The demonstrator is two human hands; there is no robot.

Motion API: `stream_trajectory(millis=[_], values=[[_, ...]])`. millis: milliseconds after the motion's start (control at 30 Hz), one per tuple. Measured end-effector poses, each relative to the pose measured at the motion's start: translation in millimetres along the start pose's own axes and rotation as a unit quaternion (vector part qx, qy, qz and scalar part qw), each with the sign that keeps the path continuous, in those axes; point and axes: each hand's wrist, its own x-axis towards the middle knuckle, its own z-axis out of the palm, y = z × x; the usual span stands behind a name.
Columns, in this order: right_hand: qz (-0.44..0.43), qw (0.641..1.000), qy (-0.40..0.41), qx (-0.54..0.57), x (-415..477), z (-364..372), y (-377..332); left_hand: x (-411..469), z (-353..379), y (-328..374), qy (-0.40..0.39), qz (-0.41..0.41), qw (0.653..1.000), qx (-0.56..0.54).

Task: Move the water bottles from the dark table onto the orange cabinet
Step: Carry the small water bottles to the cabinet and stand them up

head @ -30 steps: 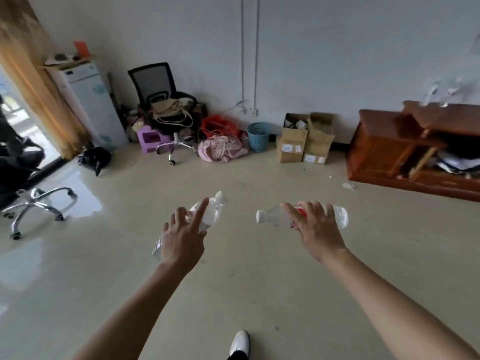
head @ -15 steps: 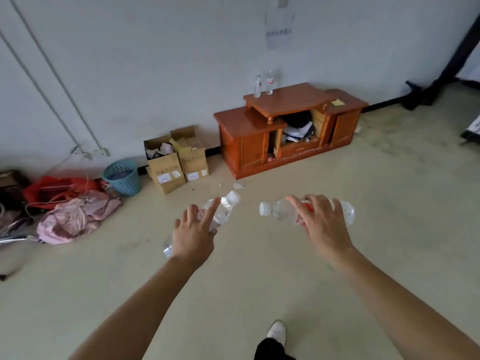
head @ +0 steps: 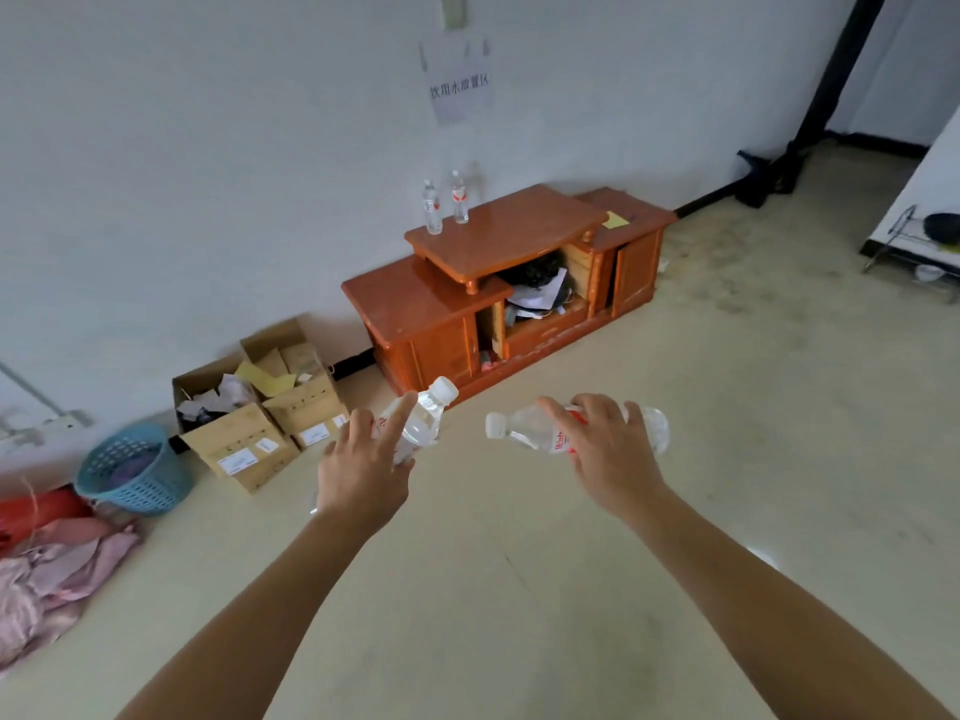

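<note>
My left hand [head: 363, 472] grips a clear water bottle [head: 426, 420] with a white cap that points up and to the right. A second clear bottle [head: 524, 433] with a red label lies sideways in my right hand [head: 605, 454], cap to the left. Both are held out over the floor in front of me. The orange cabinet [head: 431, 298] stands against the white wall ahead. Two more water bottles [head: 444, 207] stand upright on its raised top shelf at the back left. The dark table is not in view.
Open cardboard boxes [head: 260, 407] full of paper sit left of the cabinet. A blue basket [head: 130, 470] and pink cloth [head: 57, 569] lie further left. A wire rack [head: 919, 246] stands at the far right. Beige floor lies between me and the cabinet.
The view has swung right, bringing the orange cabinet toward the centre and closer. Both hands hold their bottles as before.
</note>
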Motion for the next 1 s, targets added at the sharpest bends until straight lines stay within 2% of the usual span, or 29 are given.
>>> stream_trajectory(millis=[233,333,500,700,1000], values=[[0.002,1.0,-0.026,-0.015,142,40,45,146,69,-11,-0.014,-0.009,0.999,-0.032],[0.0,0.999,-0.034,-0.033,224,63,69,231,111,-26,-0.017,0.0,0.999,-0.049],[0.031,0.998,-0.024,-0.057,352,69,112,381,136,-32,-0.034,0.012,0.998,-0.058],[0.089,0.994,-0.016,-0.056,463,75,164,524,153,-18,-0.032,0.055,0.996,-0.059],[0.09,0.995,-0.032,-0.007,639,163,277,727,259,35,-0.057,0.077,0.993,-0.062]])
